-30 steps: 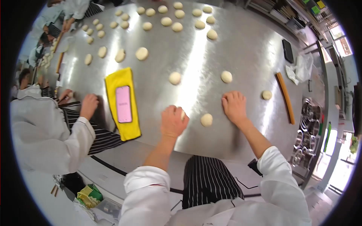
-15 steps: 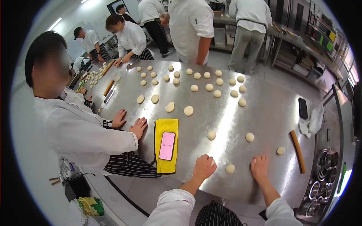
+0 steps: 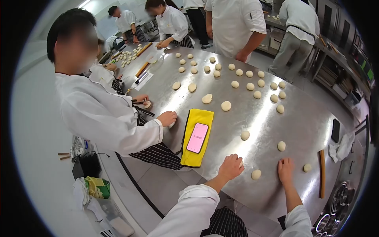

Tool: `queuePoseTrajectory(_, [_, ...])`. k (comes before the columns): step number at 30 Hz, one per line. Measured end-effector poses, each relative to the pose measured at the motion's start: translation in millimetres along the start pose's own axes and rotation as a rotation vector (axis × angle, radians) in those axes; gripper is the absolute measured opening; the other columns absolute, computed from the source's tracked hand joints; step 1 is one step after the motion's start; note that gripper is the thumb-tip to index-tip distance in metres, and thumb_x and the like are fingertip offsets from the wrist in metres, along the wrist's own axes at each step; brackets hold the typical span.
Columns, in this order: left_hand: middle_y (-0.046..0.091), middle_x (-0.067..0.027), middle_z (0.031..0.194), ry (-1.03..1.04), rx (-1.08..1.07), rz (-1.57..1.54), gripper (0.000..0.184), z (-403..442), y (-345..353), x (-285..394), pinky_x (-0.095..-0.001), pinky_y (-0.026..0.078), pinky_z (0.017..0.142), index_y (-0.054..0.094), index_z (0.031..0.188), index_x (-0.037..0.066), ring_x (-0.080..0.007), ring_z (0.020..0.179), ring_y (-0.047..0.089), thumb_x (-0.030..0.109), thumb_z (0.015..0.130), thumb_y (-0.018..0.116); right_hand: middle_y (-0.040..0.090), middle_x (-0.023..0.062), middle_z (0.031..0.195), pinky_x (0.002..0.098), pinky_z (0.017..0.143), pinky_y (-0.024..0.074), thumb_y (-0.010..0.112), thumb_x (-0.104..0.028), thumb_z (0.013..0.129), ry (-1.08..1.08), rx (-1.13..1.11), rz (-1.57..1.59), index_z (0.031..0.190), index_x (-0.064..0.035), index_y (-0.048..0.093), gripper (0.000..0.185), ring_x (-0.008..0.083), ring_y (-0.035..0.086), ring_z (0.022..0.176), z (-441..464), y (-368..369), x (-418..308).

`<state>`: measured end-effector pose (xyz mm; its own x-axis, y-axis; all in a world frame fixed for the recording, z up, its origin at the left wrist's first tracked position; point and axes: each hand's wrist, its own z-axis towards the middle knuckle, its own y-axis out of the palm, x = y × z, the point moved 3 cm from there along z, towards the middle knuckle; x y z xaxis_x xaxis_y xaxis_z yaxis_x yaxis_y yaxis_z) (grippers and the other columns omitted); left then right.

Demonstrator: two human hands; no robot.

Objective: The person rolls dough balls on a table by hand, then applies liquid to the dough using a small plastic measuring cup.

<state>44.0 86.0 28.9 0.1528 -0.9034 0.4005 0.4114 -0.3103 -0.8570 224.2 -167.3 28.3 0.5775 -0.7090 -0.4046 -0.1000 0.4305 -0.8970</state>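
Stainless steel gleamed across a wide counter (image 3: 221, 130) in a busy kitchen, where several people in white jackets stood around its far and left sides. At the near edge, a person's left hand (image 3: 231, 167) closed its grip around a small dough ball (image 3: 241, 164), which showed only partly past the fingers. The right hand (image 3: 286, 170) rested palm down on the steel, its fingers bent; whether its grip covered anything could not be told.

Between the two hands sat a loose dough ball (image 3: 256, 174), with two more rounds (image 3: 245, 135) (image 3: 281, 146) farther in and a single round (image 3: 307, 168) to the right, near a wooden rolling pin (image 3: 322, 173). A black phone (image 3: 335, 130) lay near a crumpled plastic bag (image 3: 342, 148) at the right edge.

To the left, a pink-screened phone (image 3: 197, 138) lay on a yellow cloth (image 3: 205, 116), near a co-worker's hand (image 3: 167, 117). Rows of pale dough balls (image 3: 250, 86) dotted the counter beyond.
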Motion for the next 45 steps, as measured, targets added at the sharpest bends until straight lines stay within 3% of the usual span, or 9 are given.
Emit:
queuePoseTrajectory(4, [0.055,-0.0101,0.09,-0.022,-0.018,0.032,0.022,-3.2,0.4,-8.4,-0.041,0.045,0.078,0.061,0.09,0.008,-0.0266,0.089,0.057,0.027,0.081,0.066,0.058,0.0152,0.1,0.047,0.088,0.0419,0.065,-0.013,0.087,0.054,0.212,-0.081,0.097,-0.0053,0.06,0.014,0.0361,0.053,0.099,-41.6,16.2,7.9])
queuePoseTrajectory(7, [0.057,-0.0102,0.091,0.0,-0.021,0.045,0.023,-4.1,-1.6,0.6,-0.0411,0.045,0.079,0.062,0.09,0.009,-0.0267,0.09,0.057,0.03,0.082,0.065,0.057,0.0166,0.1,0.0486,0.089,0.0419,0.064,-0.014,0.087,-0.107,-0.007,-0.096,0.096,-0.0036,0.06,0.014,0.0359,0.053,0.099,-15.0,16.1,-27.0])
queuePoseTrajectory(13, [0.057,-0.0101,0.091,0.023,-0.03,0.076,0.024,-4.6,10.5,-6.2,-0.0418,0.046,0.078,0.062,0.091,0.009,-0.0272,0.09,0.057,0.031,0.082,0.065,0.057,0.0167,0.098,0.0477,0.088,0.0428,0.061,-0.014,0.089,-0.206,0.193,-0.146,0.092,-0.0035,0.059,0.011,0.0357,0.054,0.096,-30.1,9.6,-8.8])
queuePoseTrajectory(20, [0.056,-0.0113,0.089,0.01,0.028,0.033,0.019,-5.2,5.7,-2.7,-0.0423,0.046,0.075,0.061,0.089,0.008,-0.0293,0.085,0.058,0.023,0.079,0.067,0.058,0.0163,0.101,0.0462,0.084,0.0437,0.063,-0.015,0.09,0.001,0.08,0.001,0.095,-0.0059,0.061,0.011,0.0356,0.054,0.096,-11.9,3.8,6.4])
queuePoseTrajectory(26, [0.056,-0.0104,0.092,-0.009,-0.017,0.029,0.024,-6.4,9.1,-5.4,-0.0413,0.046,0.079,0.062,0.093,0.009,-0.0266,0.089,0.058,0.031,0.084,0.064,0.056,0.0171,0.103,0.0486,0.089,0.0423,0.064,-0.013,0.089,-0.108,-0.032,-0.042,0.095,-0.0067,0.061,0.009,0.0368,0.052,0.101,2.4,11.7,-28.3])
queuePoseTrajectory(29, [0.056,-0.0101,0.091,-0.002,-0.027,0.059,0.023,-5.2,6.2,-3.8,-0.0413,0.046,0.078,0.062,0.092,0.009,-0.0269,0.088,0.058,0.029,0.083,0.064,0.056,0.0175,0.102,0.0487,0.09,0.0423,0.064,-0.012,0.088,0.046,0.088,0.141,0.094,-0.0066,0.061,0.009,0.0366,0.053,0.102,-15.3,11.8,7.6])
queuePoseTrajectory(33, [0.056,-0.0098,0.09,-0.01,-0.03,0.026,0.022,-6.0,1.3,-0.7,-0.0409,0.046,0.077,0.061,0.091,0.008,-0.0268,0.087,0.058,0.028,0.082,0.065,0.055,0.0188,0.099,0.0463,0.086,0.0444,0.062,-0.009,0.09,-0.186,0.031,-0.079,0.098,-0.0027,0.058,0.011,0.0386,0.053,0.097,-26.1,17.1,-29.1])
queuePoseTrajectory(40, [0.056,-0.0105,0.091,0.005,0.014,0.017,0.021,-1.7,5.8,-8.2,-0.0418,0.045,0.076,0.062,0.091,0.009,-0.0277,0.087,0.058,0.026,0.08,0.067,0.059,0.016,0.102,0.0468,0.088,0.0438,0.065,-0.014,0.088,-0.09,0.158,-0.125,0.097,-0.0049,0.061,0.014,0.035,0.055,0.098,-36.8,12.4,-13.8])
queuePoseTrajectory(45, [0.057,-0.0107,0.091,0.002,0.003,0.029,0.022,-4.6,9.4,-1.9,-0.0421,0.046,0.077,0.062,0.092,0.008,-0.0276,0.089,0.058,0.026,0.081,0.066,0.057,0.0176,0.105,0.0492,0.092,0.0426,0.064,-0.013,0.085,-0.034,-0.079,0.013,0.1,-0.005,0.062,0.018,0.038,0.053,0.103,4.8,6.1,-2.9])
